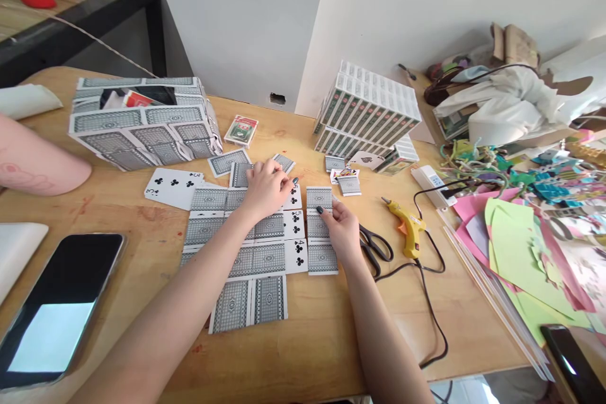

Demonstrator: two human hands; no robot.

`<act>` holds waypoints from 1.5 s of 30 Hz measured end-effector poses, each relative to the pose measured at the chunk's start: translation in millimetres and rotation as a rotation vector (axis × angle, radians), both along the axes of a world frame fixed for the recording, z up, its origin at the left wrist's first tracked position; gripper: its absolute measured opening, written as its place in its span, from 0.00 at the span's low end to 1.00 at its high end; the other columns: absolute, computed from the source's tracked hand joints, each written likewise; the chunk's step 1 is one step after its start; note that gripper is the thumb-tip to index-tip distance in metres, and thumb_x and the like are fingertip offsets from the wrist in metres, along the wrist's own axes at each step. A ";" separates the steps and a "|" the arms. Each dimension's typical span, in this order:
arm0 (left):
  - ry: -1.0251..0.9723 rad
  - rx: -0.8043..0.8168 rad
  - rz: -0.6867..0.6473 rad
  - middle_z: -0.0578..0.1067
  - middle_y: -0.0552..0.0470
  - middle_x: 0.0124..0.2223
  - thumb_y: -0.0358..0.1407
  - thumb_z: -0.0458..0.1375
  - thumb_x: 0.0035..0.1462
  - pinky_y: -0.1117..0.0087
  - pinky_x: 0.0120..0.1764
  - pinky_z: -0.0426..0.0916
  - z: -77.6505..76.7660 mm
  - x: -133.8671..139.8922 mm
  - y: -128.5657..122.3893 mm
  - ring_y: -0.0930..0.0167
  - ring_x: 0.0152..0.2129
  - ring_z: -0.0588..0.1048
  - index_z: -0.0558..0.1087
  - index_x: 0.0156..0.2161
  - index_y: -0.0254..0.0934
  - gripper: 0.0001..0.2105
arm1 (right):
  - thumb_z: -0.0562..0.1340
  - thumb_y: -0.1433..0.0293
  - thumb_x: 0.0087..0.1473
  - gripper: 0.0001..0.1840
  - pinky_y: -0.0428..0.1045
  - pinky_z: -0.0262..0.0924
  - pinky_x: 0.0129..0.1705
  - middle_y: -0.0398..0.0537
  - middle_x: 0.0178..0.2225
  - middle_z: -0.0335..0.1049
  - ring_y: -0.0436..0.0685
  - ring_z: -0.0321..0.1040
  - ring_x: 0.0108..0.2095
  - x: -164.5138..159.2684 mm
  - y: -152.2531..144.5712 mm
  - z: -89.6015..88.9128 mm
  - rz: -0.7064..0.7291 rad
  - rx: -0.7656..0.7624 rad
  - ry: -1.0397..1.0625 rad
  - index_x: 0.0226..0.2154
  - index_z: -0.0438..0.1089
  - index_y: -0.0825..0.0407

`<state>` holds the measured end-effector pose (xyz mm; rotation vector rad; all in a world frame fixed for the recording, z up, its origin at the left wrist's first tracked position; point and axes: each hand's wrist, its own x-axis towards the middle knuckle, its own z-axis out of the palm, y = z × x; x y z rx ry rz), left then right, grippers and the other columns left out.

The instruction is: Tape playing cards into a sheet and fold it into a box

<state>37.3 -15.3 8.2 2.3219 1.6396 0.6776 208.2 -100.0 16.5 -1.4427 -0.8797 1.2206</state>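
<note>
A flat panel of playing cards [269,227] lies on the table [312,341], its thin, glossy rectangles set edge to edge, backs up, in a fine grey lattice with white borders; along its right side a column of faces shows black clubs. Just beside this lies a narrow strip of three cards [318,230], also backs up. The right hand [344,226] pinches the strip's right edge, thumb on top. The left hand [271,186] rests over the panel's far end with curled fingers; whether it grips a card is hidden.

Around them, the wood is smooth and honey-toned. Beyond the panel sits a boxy, card-clad container [106,121] with an opening on top, near a small printed carton [241,131]. Farther right rises a blocky stack of card boxes [367,104]. Right of the strip lie black-handled scissors [370,259] and a yellow plastic glue gun [411,230], then loose sheets of matte green paper [518,255].
</note>
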 end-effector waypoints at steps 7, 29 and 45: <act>0.019 0.005 0.004 0.67 0.44 0.45 0.42 0.50 0.57 0.54 0.43 0.57 -0.5 0.5 0.0 0.58 0.43 0.62 0.73 0.31 0.39 0.13 | 0.65 0.61 0.44 0.20 0.55 0.67 0.44 0.49 0.40 0.76 0.61 0.73 0.41 -3.8 2.6 -1.7 -0.030 0.016 -0.005 0.41 0.69 0.50; 0.014 0.005 0.002 0.67 0.44 0.45 0.42 0.50 0.58 0.54 0.42 0.57 -1.7 0.7 -0.3 0.57 0.43 0.62 0.73 0.31 0.39 0.13 | 0.66 0.62 0.43 0.16 0.53 0.67 0.41 0.49 0.39 0.77 0.60 0.73 0.39 -7.7 5.4 -1.5 -0.045 0.051 0.038 0.36 0.69 0.51; 0.047 0.050 0.002 0.68 0.45 0.44 0.42 0.50 0.58 0.56 0.41 0.57 -3.0 0.0 0.1 0.59 0.42 0.63 0.73 0.32 0.38 0.13 | 0.65 0.62 0.44 0.18 0.51 0.68 0.36 0.50 0.38 0.77 0.60 0.74 0.37 -7.5 5.1 -3.1 -0.043 0.033 0.022 0.38 0.69 0.52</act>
